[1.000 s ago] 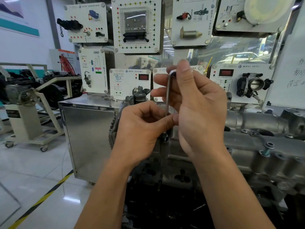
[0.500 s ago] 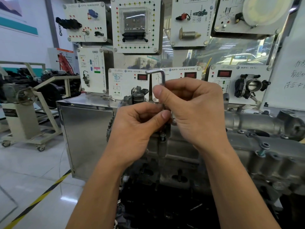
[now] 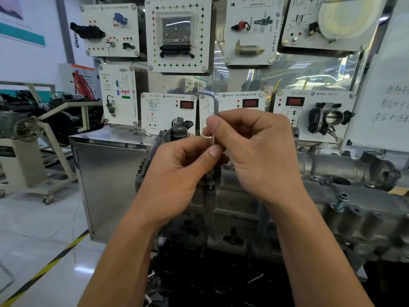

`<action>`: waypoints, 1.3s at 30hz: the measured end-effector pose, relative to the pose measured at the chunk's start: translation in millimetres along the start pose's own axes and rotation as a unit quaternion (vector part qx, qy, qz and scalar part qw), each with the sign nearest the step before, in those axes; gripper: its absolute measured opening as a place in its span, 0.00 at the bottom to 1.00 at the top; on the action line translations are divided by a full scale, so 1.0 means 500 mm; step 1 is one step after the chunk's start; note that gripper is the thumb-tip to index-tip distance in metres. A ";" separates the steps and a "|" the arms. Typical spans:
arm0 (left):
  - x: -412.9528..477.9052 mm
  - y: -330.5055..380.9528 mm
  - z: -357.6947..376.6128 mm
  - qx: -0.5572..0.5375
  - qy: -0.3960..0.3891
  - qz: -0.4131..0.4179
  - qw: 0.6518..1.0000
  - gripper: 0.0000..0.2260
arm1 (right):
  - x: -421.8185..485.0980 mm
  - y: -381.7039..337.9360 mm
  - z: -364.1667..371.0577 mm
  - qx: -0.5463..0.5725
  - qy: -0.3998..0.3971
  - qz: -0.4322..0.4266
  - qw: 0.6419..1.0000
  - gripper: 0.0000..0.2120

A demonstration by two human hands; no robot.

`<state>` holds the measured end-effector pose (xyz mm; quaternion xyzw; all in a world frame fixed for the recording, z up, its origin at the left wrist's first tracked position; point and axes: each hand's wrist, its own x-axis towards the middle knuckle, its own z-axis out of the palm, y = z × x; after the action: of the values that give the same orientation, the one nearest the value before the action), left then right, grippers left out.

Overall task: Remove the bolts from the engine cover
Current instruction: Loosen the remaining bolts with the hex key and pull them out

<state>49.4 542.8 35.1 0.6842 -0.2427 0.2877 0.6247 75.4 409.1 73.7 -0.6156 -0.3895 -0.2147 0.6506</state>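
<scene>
While both hands held the L-shaped hex key (image 3: 215,107) near the middle of the frame, the job was at the step of turning one bolt out. The left hand (image 3: 174,173) pinched the low part of the key's long leg between its thumb and curled fingers. The right hand (image 3: 254,156) pinched it a bit higher in the same way. The key stood almost straight up, and its short bent end poked out to the left above the right hand. Its bottom tip sat in the bolt (image 3: 210,185), just under the hands, at the left end of the grey engine cover (image 3: 241,196). That bolt's head looked lifted off the metal, so I think it was partly undone. The next move, I think, called for more spins of the key, held straight so the tip would not slip out, and then for lifting the bolt away. A second bolt (image 3: 340,201) at the right of the frame stood tall and tilted in its hole, so it seemed loose but not out. No tray or box for bolts showed. The steel cabinet (image 3: 110,185) at the left middle had its door shut, so I could not tell what was inside.
</scene>
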 end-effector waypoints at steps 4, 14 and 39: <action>-0.004 0.013 -0.005 -0.001 -0.056 0.032 0.998 0.12 | 0.002 0.005 -0.004 -0.009 -0.036 0.016 0.999 0.06; 0.000 0.007 0.003 0.024 0.060 0.055 0.996 0.09 | -0.004 -0.007 -0.003 -0.028 -0.059 -0.023 0.998 0.06; 0.000 0.018 0.015 0.044 0.060 0.061 0.995 0.09 | -0.011 -0.018 0.001 -0.007 -0.011 -0.042 0.999 0.03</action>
<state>44.0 534.6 41.4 0.6764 -0.2328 0.3762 0.5888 65.0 407.1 75.0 -0.6053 -0.4210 -0.2378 0.6323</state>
